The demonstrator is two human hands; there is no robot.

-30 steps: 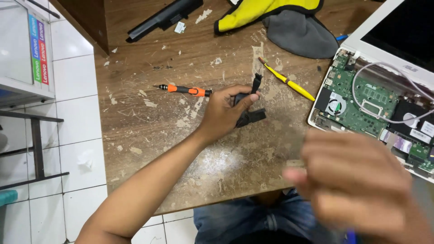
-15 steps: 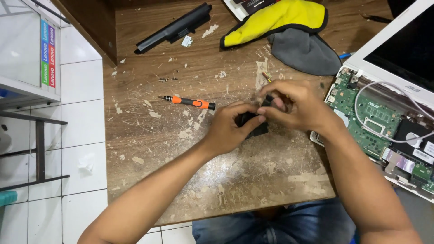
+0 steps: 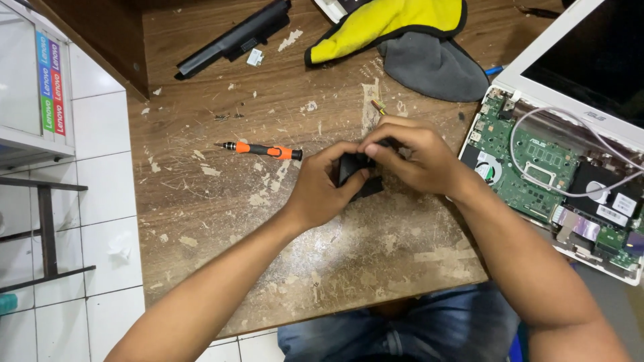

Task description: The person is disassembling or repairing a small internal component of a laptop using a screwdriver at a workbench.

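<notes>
So both hands are pinched on a small black part mid-table: left hand cups its near-left side, right hand grips the top; shape's mostly hidden, maybe hinge-like.

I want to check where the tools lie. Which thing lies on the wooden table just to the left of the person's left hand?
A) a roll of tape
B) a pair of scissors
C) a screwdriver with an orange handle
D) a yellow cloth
C: the screwdriver with an orange handle lies on the wooden table beside the left hand, which meets the right hand on a small black part.
</notes>
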